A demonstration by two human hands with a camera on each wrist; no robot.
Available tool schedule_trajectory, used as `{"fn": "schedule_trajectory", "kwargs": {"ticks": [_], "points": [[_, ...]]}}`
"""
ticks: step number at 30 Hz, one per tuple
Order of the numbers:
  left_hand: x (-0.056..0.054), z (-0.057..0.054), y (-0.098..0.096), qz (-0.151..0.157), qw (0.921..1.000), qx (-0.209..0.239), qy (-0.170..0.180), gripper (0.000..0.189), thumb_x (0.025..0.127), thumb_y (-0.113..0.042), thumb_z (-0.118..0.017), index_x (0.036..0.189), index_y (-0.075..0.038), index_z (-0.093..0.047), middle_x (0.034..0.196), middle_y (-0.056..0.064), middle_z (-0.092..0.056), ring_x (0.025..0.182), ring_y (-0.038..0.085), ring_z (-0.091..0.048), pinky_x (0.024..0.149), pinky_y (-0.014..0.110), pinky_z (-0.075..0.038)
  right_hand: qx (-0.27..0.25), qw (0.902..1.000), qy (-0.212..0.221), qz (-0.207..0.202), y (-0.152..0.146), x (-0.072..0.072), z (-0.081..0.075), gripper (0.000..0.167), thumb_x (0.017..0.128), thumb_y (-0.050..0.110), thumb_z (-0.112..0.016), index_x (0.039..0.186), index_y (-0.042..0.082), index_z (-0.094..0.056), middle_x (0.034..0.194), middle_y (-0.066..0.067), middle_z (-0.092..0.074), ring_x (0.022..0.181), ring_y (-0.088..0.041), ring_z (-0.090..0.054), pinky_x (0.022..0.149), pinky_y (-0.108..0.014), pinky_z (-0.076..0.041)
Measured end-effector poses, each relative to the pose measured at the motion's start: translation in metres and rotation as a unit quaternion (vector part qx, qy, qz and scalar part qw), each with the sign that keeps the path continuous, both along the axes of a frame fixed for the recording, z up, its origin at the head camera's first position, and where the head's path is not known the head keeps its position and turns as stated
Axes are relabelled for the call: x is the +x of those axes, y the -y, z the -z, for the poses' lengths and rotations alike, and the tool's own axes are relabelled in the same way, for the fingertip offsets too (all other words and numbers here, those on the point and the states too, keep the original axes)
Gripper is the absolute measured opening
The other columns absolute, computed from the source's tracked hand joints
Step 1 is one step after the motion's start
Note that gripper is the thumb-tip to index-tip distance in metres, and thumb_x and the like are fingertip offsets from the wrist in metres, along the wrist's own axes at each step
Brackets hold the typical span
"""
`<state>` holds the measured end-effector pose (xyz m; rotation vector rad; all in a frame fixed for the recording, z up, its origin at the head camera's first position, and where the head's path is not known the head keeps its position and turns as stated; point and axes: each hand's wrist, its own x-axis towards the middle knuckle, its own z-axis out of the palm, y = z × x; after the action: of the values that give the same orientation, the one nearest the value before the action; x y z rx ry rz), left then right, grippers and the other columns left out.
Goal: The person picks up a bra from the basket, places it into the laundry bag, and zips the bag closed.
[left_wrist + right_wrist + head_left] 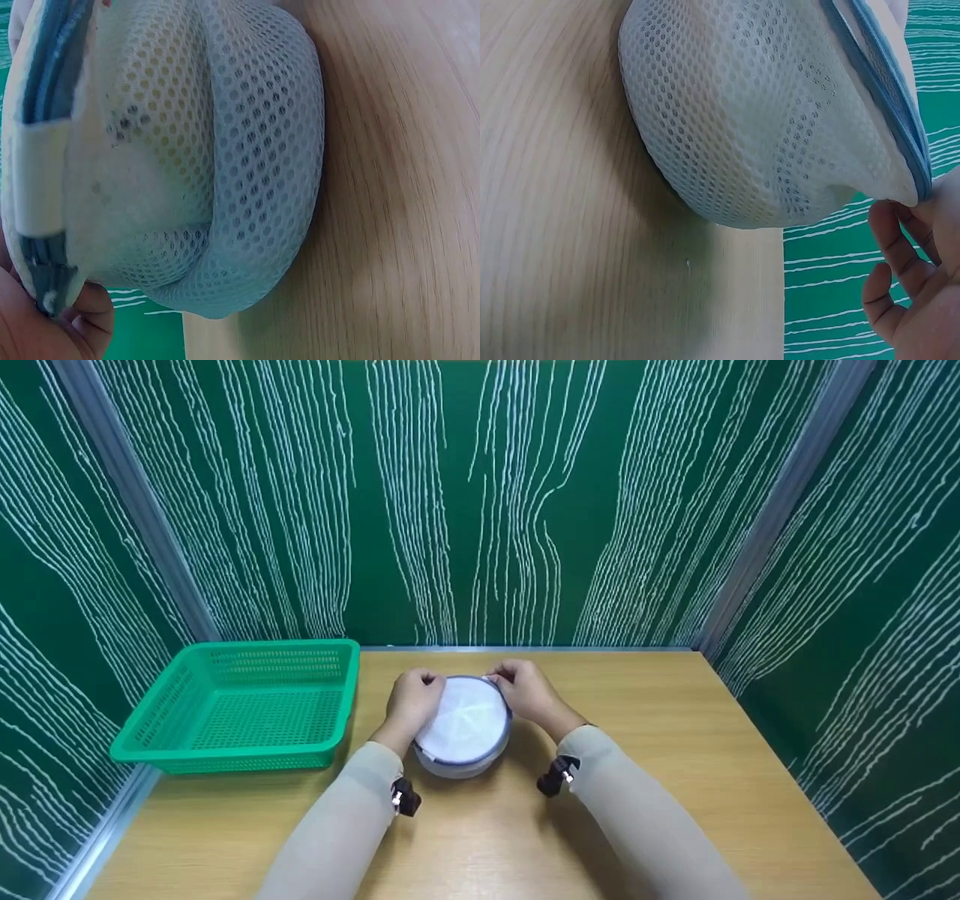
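Observation:
A round white mesh laundry bag [466, 721] with a blue-grey zipper around its rim stands on the table in front of me. Its flat lid faces up in the head view, and the honeycomb mesh side [262, 150] sags in soft folds in the left wrist view. My left hand [415, 701] pinches the rim at the left, close to the zipper's end [51, 281]. At the far right of the rim, my right hand [529, 690] pinches the edge between thumb and forefinger; its other fingers [892, 247] are loosely bent below the zipper [889, 105].
A green plastic basket [349, 682] with slotted walls stands at the left of the wooden table [660, 750]. Behind the table and at both sides rise green panels [600, 510] with wavy white lines, joined by grey posts [780, 517].

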<state>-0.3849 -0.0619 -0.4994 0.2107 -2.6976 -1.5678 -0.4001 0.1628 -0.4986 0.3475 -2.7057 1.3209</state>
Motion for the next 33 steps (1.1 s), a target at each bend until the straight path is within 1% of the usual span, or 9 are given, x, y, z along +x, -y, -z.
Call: {"fn": "schedule_trajectory", "kwargs": {"ticks": [4, 7, 11, 14, 20, 22, 24, 28, 33], "points": [[0.000, 0.000, 0.001, -0.012, 0.9999, 0.004, 0.011, 0.027, 0.117, -0.032, -0.060, 0.123, -0.013, -0.078, 0.125, 0.007, -0.074, 0.117, 0.025, -0.067, 0.111, 0.047, -0.060, 0.010, 0.9999, 0.006, 0.007, 0.000, -0.002, -0.002, 0.014, 0.112, 0.006, -0.069, 0.114, 0.006, -0.083, 0.116, -0.012, -0.083, 0.113, -0.026, -0.077, 0.104, -0.043, -0.066], [0.000, 0.001, 0.002, -0.010, 0.9997, 0.009, 0.018, 0.027, 0.118, -0.032, -0.059, 0.125, -0.013, -0.077, 0.126, 0.009, -0.074, 0.117, 0.026, -0.067, 0.111, 0.048, -0.060, 0.014, 0.9998, 0.014, 0.006, -0.001, -0.002, -0.003, 0.014, 0.112, 0.007, -0.069, 0.115, 0.007, -0.083, 0.117, -0.013, -0.083, 0.113, -0.027, -0.077, 0.104, -0.043, -0.067], [0.000, 0.001, 0.005, -0.019, 0.9993, 0.027, 0.017, 0.034, 0.119, -0.031, -0.057, 0.138, -0.010, -0.075, 0.137, 0.011, -0.074, 0.130, 0.029, -0.069, 0.119, 0.050, -0.058, 0.008, 0.9999, 0.014, 0.003, -0.003, -0.004, -0.004, 0.014, 0.112, 0.006, -0.068, 0.116, 0.005, -0.082, 0.117, -0.014, -0.083, 0.112, -0.028, -0.077, 0.101, -0.042, -0.067], [0.000, 0.003, 0.010, -0.038, 0.9983, 0.043, 0.006, 0.037, 0.119, -0.030, -0.056, 0.143, -0.008, -0.073, 0.142, 0.013, -0.073, 0.135, 0.031, -0.068, 0.122, 0.051, -0.056, 0.000, 0.9999, 0.010, 0.005, -0.007, -0.006, -0.004, 0.013, 0.112, 0.004, -0.068, 0.115, 0.004, -0.081, 0.115, -0.015, -0.082, 0.108, -0.027, -0.078, 0.097, -0.040, -0.068], [0.002, 0.005, 0.015, -0.062, 0.9956, 0.064, -0.028, 0.029, 0.115, -0.024, -0.058, 0.116, -0.003, -0.079, 0.119, 0.015, -0.074, 0.110, 0.030, -0.067, 0.100, 0.047, -0.059, -0.001, 1.0000, 0.009, -0.002, -0.013, -0.008, -0.004, 0.014, 0.113, 0.004, -0.067, 0.109, 0.005, -0.080, 0.109, -0.013, -0.081, 0.100, -0.023, -0.075, 0.089, -0.038, -0.067], [0.003, 0.004, 0.014, -0.067, 0.9955, 0.063, -0.023, 0.029, 0.114, -0.025, -0.059, 0.116, -0.004, -0.079, 0.119, 0.014, -0.074, 0.110, 0.029, -0.066, 0.100, 0.047, -0.059, -0.004, 1.0000, 0.007, -0.003, -0.013, -0.008, -0.004, 0.014, 0.113, 0.004, -0.066, 0.109, 0.005, -0.079, 0.108, -0.013, -0.080, 0.100, -0.022, -0.075, 0.089, -0.036, -0.067], [0.003, 0.002, 0.013, -0.067, 0.9961, 0.056, -0.014, 0.031, 0.114, -0.029, -0.059, 0.124, -0.007, -0.079, 0.126, 0.013, -0.075, 0.117, 0.029, -0.067, 0.108, 0.048, -0.059, -0.007, 1.0000, 0.003, 0.000, -0.012, -0.008, -0.004, 0.014, 0.113, 0.004, -0.065, 0.109, 0.005, -0.079, 0.108, -0.012, -0.079, 0.099, -0.021, -0.074, 0.088, -0.036, -0.066], [0.003, -0.006, 0.007, -0.052, 0.9985, 0.015, -0.010, 0.040, 0.113, -0.038, -0.060, 0.138, -0.012, -0.077, 0.141, 0.010, -0.075, 0.133, 0.029, -0.068, 0.121, 0.051, -0.055, -0.006, 0.9998, -0.014, 0.008, -0.010, -0.007, -0.007, 0.014, 0.113, 0.005, -0.067, 0.109, 0.004, -0.080, 0.108, -0.014, -0.080, 0.098, -0.023, -0.073, 0.088, -0.038, -0.065], [0.005, -0.016, -0.004, 0.002, 0.9993, -0.037, -0.004, 0.043, 0.114, -0.046, -0.063, 0.141, -0.015, -0.077, 0.140, 0.007, -0.076, 0.134, 0.028, -0.069, 0.120, 0.051, -0.057, 0.006, 0.9998, -0.018, 0.006, -0.004, -0.006, -0.010, 0.014, 0.113, 0.007, -0.068, 0.112, 0.005, -0.082, 0.112, -0.014, -0.081, 0.104, -0.025, -0.074, 0.093, -0.041, -0.066]]}}
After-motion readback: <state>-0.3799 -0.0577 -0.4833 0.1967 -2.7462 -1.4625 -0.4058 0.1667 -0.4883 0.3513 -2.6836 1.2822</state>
